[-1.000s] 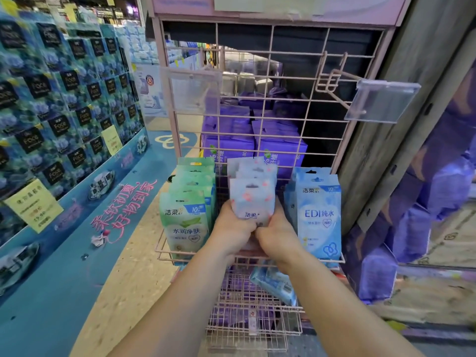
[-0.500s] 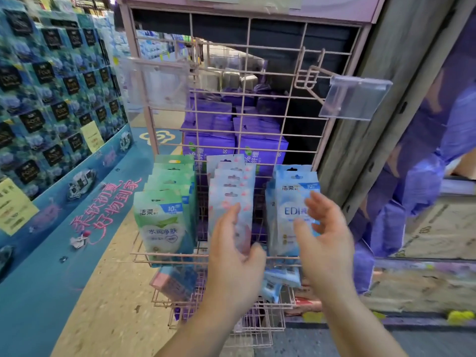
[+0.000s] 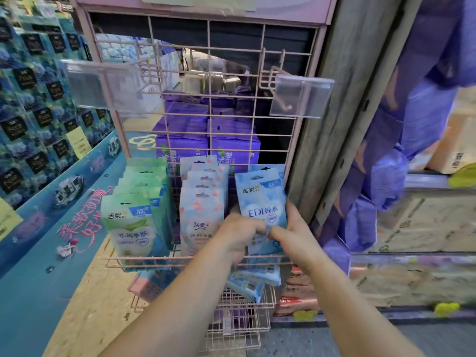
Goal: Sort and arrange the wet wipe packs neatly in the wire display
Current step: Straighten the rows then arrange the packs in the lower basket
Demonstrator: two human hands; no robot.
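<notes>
A pink wire display (image 3: 180, 261) holds three upright rows of wet wipe packs: green packs (image 3: 128, 222) on the left, pink-patterned packs (image 3: 201, 215) in the middle, blue packs (image 3: 260, 197) on the right. My left hand (image 3: 237, 235) and my right hand (image 3: 293, 235) both grip the lower part of the front blue pack, one from each side. Several loose blue packs (image 3: 255, 279) lie in the lower wire basket (image 3: 239, 328) beneath.
Two clear plastic label holders (image 3: 300, 97) stick out from hooks on the grid. Purple boxes (image 3: 206, 148) stand behind the grid. A wooden post (image 3: 334, 119) borders the display on the right; a blue product wall (image 3: 38, 112) stands at the left.
Both hands let go of the pink middle packs, opened in the air, then moved right and closed on the front blue pack. My view has shifted a little leftward.
</notes>
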